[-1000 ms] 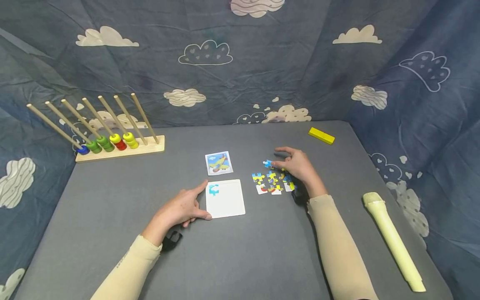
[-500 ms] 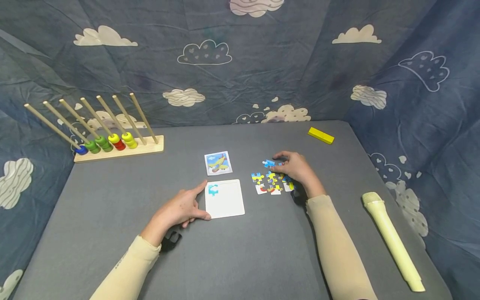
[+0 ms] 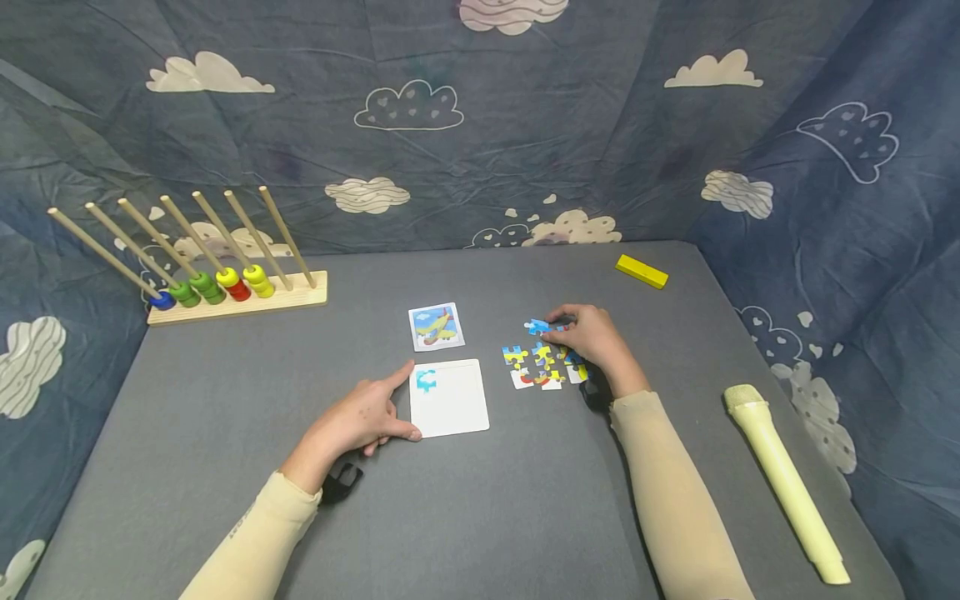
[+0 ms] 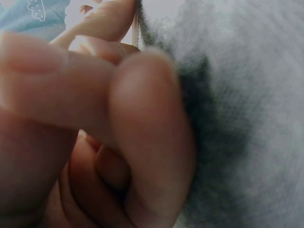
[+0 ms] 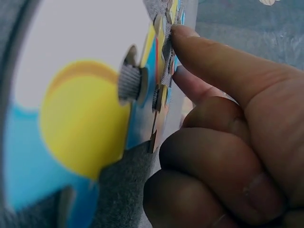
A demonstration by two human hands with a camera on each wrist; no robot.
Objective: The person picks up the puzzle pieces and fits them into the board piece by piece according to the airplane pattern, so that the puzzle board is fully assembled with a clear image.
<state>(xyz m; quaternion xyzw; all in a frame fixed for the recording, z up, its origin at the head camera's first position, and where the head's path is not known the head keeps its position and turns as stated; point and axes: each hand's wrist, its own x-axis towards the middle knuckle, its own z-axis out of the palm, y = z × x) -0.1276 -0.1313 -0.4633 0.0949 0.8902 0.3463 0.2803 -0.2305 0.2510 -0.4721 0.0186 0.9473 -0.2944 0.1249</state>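
My left hand (image 3: 358,417) rests at the left side of a white puzzle board (image 3: 453,400). Its index finger touches the upper left corner and its thumb the lower left, while the other fingers are tucked under. One light-blue puzzle piece (image 3: 426,381) lies in the board's top left corner. To the right, several loose puzzle pieces (image 3: 543,356) lie close together. My right hand (image 3: 595,333) pinches a blue piece at the back of this group between thumb and index finger; the hand partly hides it. Another blue piece (image 3: 536,327) shows just left of the fingertips.
Behind the board lies a picture card (image 3: 437,327) of a yellow airplane. A wooden peg stand with coloured rings (image 3: 240,307) is at the back left. A yellow block (image 3: 642,272) lies at the back right, and a pale-yellow toy microphone (image 3: 786,483) along the right side.
My right thumb and index finger have drawn together onto a blue puzzle piece at the back of the group. The left hand and the board stay where they were.
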